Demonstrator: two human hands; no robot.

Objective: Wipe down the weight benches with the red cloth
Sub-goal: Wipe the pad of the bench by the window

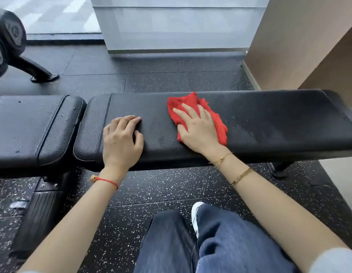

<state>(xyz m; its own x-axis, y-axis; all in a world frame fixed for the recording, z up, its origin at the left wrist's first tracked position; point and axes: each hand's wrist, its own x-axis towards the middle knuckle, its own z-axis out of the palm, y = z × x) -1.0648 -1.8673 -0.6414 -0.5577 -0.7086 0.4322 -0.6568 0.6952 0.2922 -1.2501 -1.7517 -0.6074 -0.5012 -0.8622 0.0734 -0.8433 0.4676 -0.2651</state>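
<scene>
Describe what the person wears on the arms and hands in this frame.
Both forearms are bare. The left hand has a thin red string bracelet with a small tan knot at the wrist. The right hand has two slim gold-coloured bracelets: a fine chain at the wrist and a flatter band further up the forearm. A pale grey sleeve edge shows near the right elbow. No rings visible.

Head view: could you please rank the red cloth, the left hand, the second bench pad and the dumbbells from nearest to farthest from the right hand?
1. red cloth: directly under the right hand.
2. left hand: resting on the same pad, to the left.
3. second bench pad: further left, past the gap.
4. dumbbells: far upper left, on a rack.
</scene>
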